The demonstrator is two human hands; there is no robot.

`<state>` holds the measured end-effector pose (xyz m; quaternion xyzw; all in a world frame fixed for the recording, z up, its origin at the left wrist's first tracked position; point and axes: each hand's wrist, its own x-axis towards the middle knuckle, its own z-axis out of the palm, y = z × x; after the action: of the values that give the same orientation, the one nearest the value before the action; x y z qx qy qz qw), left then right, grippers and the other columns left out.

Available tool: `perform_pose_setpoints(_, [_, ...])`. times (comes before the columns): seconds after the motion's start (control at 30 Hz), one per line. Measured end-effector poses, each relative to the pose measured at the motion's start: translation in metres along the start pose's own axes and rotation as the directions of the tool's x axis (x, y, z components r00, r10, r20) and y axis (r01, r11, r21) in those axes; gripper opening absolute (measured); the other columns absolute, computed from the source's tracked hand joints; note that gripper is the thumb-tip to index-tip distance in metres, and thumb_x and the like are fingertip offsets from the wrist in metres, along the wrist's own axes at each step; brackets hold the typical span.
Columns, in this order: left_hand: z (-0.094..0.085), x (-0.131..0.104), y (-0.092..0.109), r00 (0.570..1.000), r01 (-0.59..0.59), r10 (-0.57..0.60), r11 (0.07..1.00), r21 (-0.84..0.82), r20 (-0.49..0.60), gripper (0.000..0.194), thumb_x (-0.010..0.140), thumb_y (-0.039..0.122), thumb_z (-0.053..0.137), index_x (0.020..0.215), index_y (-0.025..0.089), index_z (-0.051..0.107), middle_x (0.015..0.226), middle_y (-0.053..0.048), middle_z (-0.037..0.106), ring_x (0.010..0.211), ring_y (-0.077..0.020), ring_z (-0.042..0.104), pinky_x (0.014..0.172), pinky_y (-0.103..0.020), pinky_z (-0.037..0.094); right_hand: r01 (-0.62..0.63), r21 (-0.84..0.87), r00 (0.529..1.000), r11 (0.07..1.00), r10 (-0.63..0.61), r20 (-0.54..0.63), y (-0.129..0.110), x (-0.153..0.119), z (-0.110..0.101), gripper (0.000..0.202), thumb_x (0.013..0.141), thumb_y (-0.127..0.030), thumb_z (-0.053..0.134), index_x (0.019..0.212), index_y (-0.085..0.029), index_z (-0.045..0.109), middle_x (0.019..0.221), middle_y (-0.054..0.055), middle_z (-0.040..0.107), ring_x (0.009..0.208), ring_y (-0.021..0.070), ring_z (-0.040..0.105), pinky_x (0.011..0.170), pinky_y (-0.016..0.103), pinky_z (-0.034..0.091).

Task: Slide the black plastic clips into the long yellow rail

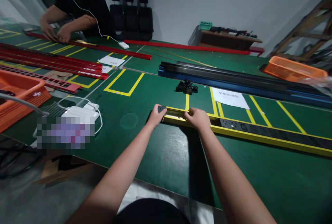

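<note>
A long yellow power strip housing (241, 134) lies along the front of the green table, running off to the right. Black socket modules (243, 127) fill its right part, while an open stretch of channel shows between my hands. My left hand (156, 116) is closed at the housing's left end, thumb and fingers on a small black socket module (162, 109) there. With bent fingers, my right hand (199, 119) grips the housing's walls beside the open stretch; its fingertips are partly hidden. Beyond the hands sits a small heap of black parts (186, 86).
Dark blue and black rails (223, 78) lie behind, near a paper label (229, 98). Red rails (52, 59) and an orange basket (23, 85) are at left, with a white charger (80, 113). A co-worker (83, 13) handles a red rail across the table. Another orange basket (293, 69) stands right.
</note>
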<state>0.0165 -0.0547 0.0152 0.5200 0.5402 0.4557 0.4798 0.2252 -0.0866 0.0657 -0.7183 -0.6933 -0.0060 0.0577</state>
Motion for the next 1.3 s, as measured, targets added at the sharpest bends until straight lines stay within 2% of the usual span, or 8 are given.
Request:
perform_pose_setpoints(0.2, [-0.004, 0.006, -0.007, 0.996, -0.029, 0.031, 0.999, -0.02, 0.089, 0.029, 0.074, 0.041, 0.058, 0.09, 0.021, 0.045, 0.067, 0.002, 0.058, 0.05, -0.0092, 0.053, 0.051, -0.022, 0.044, 0.005, -0.049, 1.0, 0.999, -0.006, -0.006, -0.001, 0.0, -0.001, 0.047, 0.084, -0.052, 0.032, 0.082, -0.02, 0.065, 0.081, 0.008, 0.067, 0.073, 0.0194, 0.058, 0.059, 0.027, 0.033])
perform_pose_setpoints(0.33, [-0.004, 0.008, -0.008, 0.996, -0.04, 0.041, 0.999, -0.015, 0.083, 0.029, 0.074, 0.042, 0.057, 0.089, 0.021, 0.043, 0.067, 0.002, 0.057, 0.049, -0.0097, 0.054, 0.049, -0.022, 0.044, 0.015, -0.063, 1.0, 0.998, -0.015, 0.004, -0.001, -0.001, -0.001, 0.049, 0.085, -0.054, 0.03, 0.082, -0.02, 0.066, 0.082, 0.009, 0.066, 0.073, 0.0198, 0.058, 0.059, 0.027, 0.033])
perform_pose_setpoints(0.7, [-0.002, 0.011, -0.011, 0.998, -0.041, 0.041, 0.999, -0.008, 0.056, 0.028, 0.074, 0.04, 0.058, 0.089, 0.02, 0.044, 0.068, 0.001, 0.058, 0.057, -0.0121, 0.057, 0.057, -0.025, 0.046, 0.013, -0.059, 1.0, 0.998, -0.013, -0.001, 0.0, 0.0, 0.0, 0.05, 0.085, -0.053, 0.03, 0.084, -0.019, 0.066, 0.084, 0.009, 0.067, 0.075, 0.0206, 0.058, 0.063, 0.028, 0.035])
perform_pose_setpoints(0.87, [-0.005, 0.011, -0.011, 0.996, -0.035, 0.035, 0.999, -0.002, 0.082, 0.032, 0.073, 0.043, 0.058, 0.091, 0.02, 0.044, 0.07, 0.0, 0.059, 0.06, -0.0127, 0.058, 0.057, -0.024, 0.046, 0.019, -0.054, 1.0, 0.998, -0.018, 0.008, -0.001, 0.001, -0.001, 0.049, 0.085, -0.052, 0.03, 0.083, -0.019, 0.066, 0.083, 0.009, 0.067, 0.075, 0.0204, 0.058, 0.064, 0.028, 0.035])
perform_pose_setpoints(1.07, [-0.006, 0.007, -0.008, 0.991, -0.035, 0.036, 0.999, -0.014, 0.127, 0.034, 0.074, 0.045, 0.058, 0.092, 0.021, 0.042, 0.069, 0.001, 0.058, 0.054, -0.011, 0.055, 0.054, -0.024, 0.045, 0.019, -0.045, 0.999, 0.999, -0.017, 0.033, -0.002, 0.001, -0.002, 0.05, 0.086, -0.052, 0.03, 0.085, -0.019, 0.067, 0.087, 0.01, 0.067, 0.08, 0.0213, 0.059, 0.067, 0.029, 0.036])
perform_pose_setpoints(1.3, [-0.006, 0.004, -0.008, 0.995, -0.044, 0.038, 0.997, 0.064, 0.094, 0.038, 0.071, 0.045, 0.062, 0.094, 0.02, 0.044, 0.07, 0.001, 0.057, 0.052, -0.01, 0.053, 0.051, -0.023, 0.043, 0.005, -0.034, 0.998, 0.999, -0.003, 0.059, -0.003, 0.0, -0.004, 0.049, 0.086, -0.051, 0.03, 0.088, -0.018, 0.067, 0.09, 0.011, 0.067, 0.083, 0.0212, 0.058, 0.071, 0.029, 0.036])
